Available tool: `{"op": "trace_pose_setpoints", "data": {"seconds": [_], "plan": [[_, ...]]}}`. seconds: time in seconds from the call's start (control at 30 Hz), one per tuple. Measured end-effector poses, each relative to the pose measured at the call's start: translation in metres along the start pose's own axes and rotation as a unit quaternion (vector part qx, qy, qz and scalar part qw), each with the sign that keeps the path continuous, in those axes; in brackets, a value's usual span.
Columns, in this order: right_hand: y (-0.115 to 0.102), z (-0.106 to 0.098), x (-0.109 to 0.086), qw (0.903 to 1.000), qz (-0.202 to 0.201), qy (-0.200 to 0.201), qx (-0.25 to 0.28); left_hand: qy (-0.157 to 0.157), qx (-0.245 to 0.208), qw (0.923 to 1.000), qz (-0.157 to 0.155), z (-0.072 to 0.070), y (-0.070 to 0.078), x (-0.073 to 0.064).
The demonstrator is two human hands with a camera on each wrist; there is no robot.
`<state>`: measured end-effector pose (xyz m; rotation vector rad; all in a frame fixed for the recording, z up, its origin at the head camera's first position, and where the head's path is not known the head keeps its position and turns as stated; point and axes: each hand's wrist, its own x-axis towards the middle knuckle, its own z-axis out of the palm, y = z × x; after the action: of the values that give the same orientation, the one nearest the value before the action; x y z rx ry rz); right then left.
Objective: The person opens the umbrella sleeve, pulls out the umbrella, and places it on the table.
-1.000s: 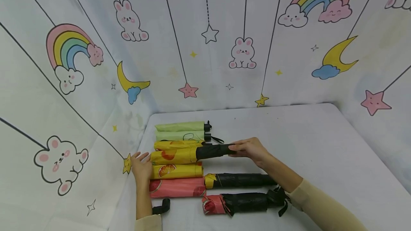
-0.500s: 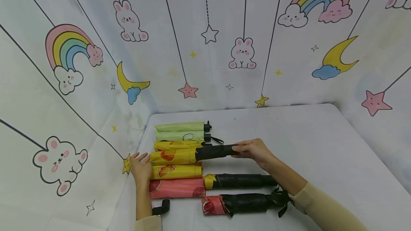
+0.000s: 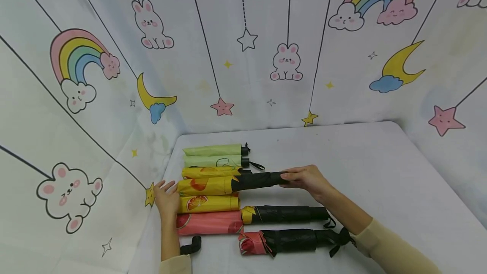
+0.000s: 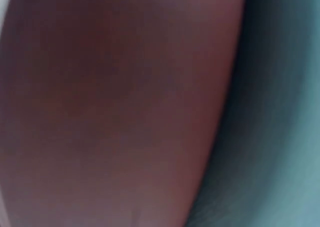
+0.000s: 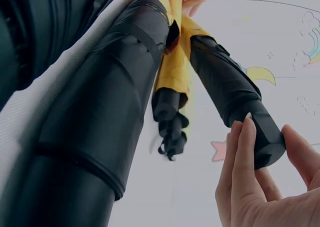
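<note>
Well, at the left end of a long yellow fabric sleeve printed with oranges [image 3: 207, 185], I see the person's bare left hand [image 3: 167, 200], its fingers spread away from the cloth; whether it grips that end I cannot tell, and its wrist view is only a blur. Below the sleeve's left end, a short black bent handle [image 3: 191, 245] lies by the forearm.

Beyond the yellow sleeve come two slim pale green fabric sleeves [image 3: 212, 156] with black stubs at their right ends, and just behind it lies a second yellow printed sleeve [image 3: 209, 172]. On its near side, a third yellow sleeve with an orange slice [image 3: 208, 203] lies next to a red fabric sleeve with a watermelon print [image 3: 210, 223].

Out of the yellow sleeve's right end runs a folded black fabric umbrella [image 3: 253, 181], its tip pinched between the fingers and thumb of the right hand [image 3: 306, 179]. Nearer than the yellow sleeve and to its right, two more rest on the white table [image 3: 361, 168]: a folded black umbrella with a yellow end [image 3: 285, 215] and a folded black umbrella with a red end [image 3: 293, 240].
</note>
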<state>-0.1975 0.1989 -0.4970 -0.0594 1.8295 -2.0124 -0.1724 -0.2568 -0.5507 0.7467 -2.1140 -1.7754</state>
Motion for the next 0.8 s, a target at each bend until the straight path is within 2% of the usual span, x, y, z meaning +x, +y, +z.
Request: {"op": "trace_pose_setpoints", "data": {"seconds": [0.8], "plan": [[-0.005, -0.019, -0.018, 0.9999, 0.003, 0.009, -0.003, -0.002, 0.001, 1.0, 0.002, 0.004, 0.004, -0.001]]}}
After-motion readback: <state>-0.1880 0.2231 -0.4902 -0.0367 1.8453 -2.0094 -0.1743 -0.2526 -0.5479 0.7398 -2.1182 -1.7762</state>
